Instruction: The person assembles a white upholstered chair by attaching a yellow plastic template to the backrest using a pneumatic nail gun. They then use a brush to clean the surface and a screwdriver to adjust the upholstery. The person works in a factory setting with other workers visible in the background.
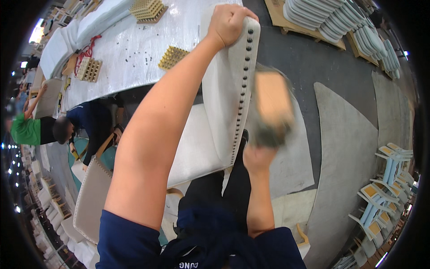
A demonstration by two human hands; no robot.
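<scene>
At the far left, two other people point(31, 130) bend over their own work; one wears green, one dark blue, and both are partly cut off by the dark rim of the view. Beside them stands a beige chair back point(92, 199) edged with studs, its lower part out of sight.

The long white tabletop point(130, 49) runs across the upper left. On it lie small blocks of brass-coloured nails point(172, 57) and scattered loose dark tacks, too small to count.

The person's left hand point(230, 24) is closed in a fist over the top corner of a white upholstered chair panel point(219, 98), which leans from the tabletop edge down toward the person's lap. The left grip is pressed tight on that corner; the fingertips are hidden behind the fabric. A row of dark studs point(242, 89) follows the panel's right edge from the top corner downward.

The right hand point(257, 159) is clenched around the handle of a mallet point(271, 107), just beside the studded edge. The mallet head is badly blurred: a tan face and a dark base show, nothing finer. Whether it touches the panel cannot be told.

Further right, grey sheets point(349, 148) lie on the dark floor, stacked pale cushions point(340, 22) rest on pallets above, and a row of pale chair frames point(385, 188) is clipped by the rim.
</scene>
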